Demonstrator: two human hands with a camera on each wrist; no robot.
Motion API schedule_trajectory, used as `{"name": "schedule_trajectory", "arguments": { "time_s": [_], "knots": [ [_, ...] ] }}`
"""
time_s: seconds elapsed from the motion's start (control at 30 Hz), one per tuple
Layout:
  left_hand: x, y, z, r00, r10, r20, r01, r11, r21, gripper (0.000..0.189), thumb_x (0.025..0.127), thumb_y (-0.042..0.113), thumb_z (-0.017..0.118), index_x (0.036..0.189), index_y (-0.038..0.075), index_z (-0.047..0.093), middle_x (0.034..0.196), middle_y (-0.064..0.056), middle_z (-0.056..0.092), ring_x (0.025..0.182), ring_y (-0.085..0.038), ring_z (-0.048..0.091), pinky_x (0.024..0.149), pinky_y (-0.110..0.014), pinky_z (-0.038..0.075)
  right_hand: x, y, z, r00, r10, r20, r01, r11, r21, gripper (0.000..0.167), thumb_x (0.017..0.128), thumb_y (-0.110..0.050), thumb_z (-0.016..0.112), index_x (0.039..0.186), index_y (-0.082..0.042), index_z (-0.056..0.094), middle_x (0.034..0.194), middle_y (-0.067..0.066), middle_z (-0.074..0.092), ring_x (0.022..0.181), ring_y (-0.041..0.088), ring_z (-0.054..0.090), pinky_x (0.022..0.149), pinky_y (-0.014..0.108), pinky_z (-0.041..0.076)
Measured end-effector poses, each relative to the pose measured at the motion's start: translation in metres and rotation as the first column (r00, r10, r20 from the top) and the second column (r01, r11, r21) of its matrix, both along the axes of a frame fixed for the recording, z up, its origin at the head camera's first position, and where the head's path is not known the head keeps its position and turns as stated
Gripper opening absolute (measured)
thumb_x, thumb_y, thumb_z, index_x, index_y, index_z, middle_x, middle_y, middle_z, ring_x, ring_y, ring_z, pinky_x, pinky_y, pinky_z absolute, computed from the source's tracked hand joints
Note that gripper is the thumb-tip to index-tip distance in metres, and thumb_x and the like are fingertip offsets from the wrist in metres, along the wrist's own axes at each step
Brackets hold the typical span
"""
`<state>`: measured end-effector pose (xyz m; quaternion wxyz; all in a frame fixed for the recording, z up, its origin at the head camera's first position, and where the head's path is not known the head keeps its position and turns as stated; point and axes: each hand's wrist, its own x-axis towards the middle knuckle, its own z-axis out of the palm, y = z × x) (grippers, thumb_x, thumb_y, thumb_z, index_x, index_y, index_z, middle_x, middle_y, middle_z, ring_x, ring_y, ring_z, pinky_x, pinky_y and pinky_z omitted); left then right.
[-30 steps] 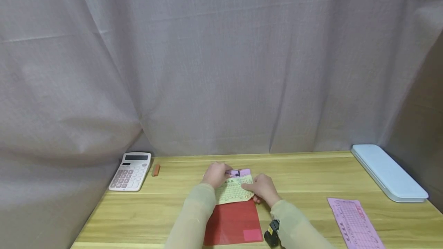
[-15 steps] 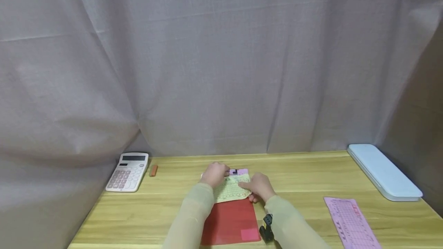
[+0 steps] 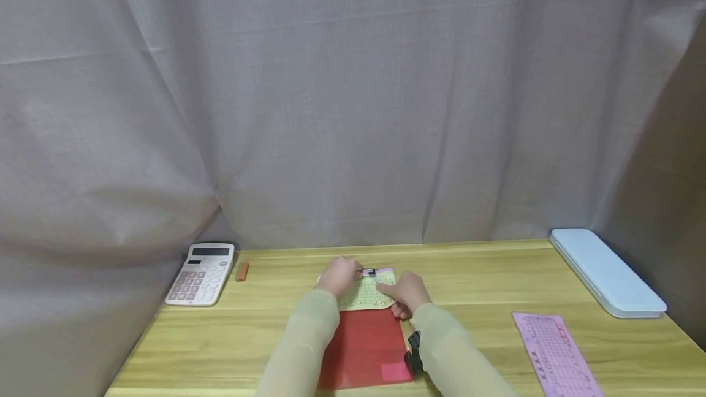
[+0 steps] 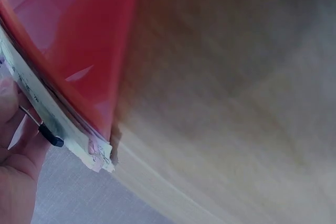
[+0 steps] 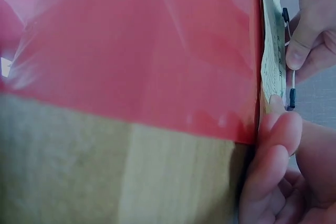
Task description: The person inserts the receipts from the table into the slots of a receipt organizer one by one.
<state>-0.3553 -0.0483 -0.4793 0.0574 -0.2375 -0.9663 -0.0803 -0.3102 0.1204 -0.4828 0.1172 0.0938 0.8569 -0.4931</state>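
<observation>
A red translucent plastic folder (image 3: pixel 364 345) with a pink label lies on the table in front of me. Over its far end is a pale yellow printed form (image 3: pixel 371 299), covering most of a pink sheet. My left hand (image 3: pixel 339 276) holds the wire clip (image 3: pixel 372 272) at the folder's top; the clip's black-tipped wire (image 5: pixel 292 97) shows beside the left thumb in the right wrist view. At the yellow form's right edge, my right hand (image 3: pixel 409 292) pinches the paper, thumb on top and curled fingers beneath. The left fingers are partly hidden in the head view.
A calculator (image 3: pixel 201 274) and a small orange-brown block (image 3: pixel 242 271) lie at the back left. On the right are a loose pink form (image 3: pixel 557 354) and a long light-blue case (image 3: pixel 607 271). A grey curtain (image 3: pixel 353 109) hangs behind the table.
The yellow form has slid away from me toward the clip, with the right hand, leaving less of the pink sheet showing. My left hand stays at the clip. The head view has shifted slightly.
</observation>
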Motion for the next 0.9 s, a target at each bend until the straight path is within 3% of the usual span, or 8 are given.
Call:
{"name": "schedule_trajectory", "arguments": {
  "time_s": [0.3,0.47,0.67,0.9],
  "knots": [
    [0.0012,-0.0012,0.0006,1.0,-0.013,-0.018,0.014,1.0,0.009,0.009,0.087,0.015,0.068,0.091,0.016,0.076,0.089,0.003,0.073,0.085,-0.013,0.068,0.077,-0.026,0.055,-0.0026,-0.0008,0.0015,1.0,0.012,0.001,-0.012,1.0,0.013,0.037,0.084,-0.029,0.071,0.062,-0.004,0.056,0.04,0.001,0.047,0.032,0.007,0.043,0.031,0.018,0.037],
    [0.0008,-0.0016,0.0011,1.0,-0.024,-0.017,0.024,1.0,0.001,0.013,0.082,0.015,0.073,0.094,0.015,0.076,0.093,0.002,0.073,0.089,-0.015,0.068,0.081,-0.028,0.054,-0.0049,-0.0021,0.0012,1.0,0.012,0.002,-0.013,1.0,0.026,0.039,0.084,-0.03,0.071,0.059,-0.006,0.054,0.04,0.001,0.047,0.032,0.007,0.042,0.032,0.018,0.036],
    [-0.0003,-0.0027,0.0024,1.0,-0.004,-0.006,0.004,1.0,0.025,0.021,0.081,0.016,0.073,0.102,0.013,0.075,0.1,0.001,0.073,0.095,-0.017,0.067,0.085,-0.028,0.053,-0.0068,-0.003,-0.0001,1.0,0.01,-0.013,-0.01,1.0,0.023,0.038,0.084,-0.032,0.072,0.062,-0.005,0.056,0.039,-0.001,0.046,0.032,0.006,0.041,0.032,0.018,0.035],
    [0.0012,-0.0033,-0.0005,1.0,-0.014,0.01,0.014,0.998,0.061,0.014,0.081,0.015,0.074,0.095,0.014,0.076,0.091,0.002,0.073,0.087,-0.013,0.068,0.078,-0.025,0.055,-0.0011,0.0015,-0.0039,1.0,0.027,-0.007,-0.027,1.0,-0.014,0.038,0.083,-0.033,0.072,0.067,-0.001,0.059,0.04,0.001,0.049,0.031,0.008,0.043,0.031,0.02,0.038]
  ]
}}
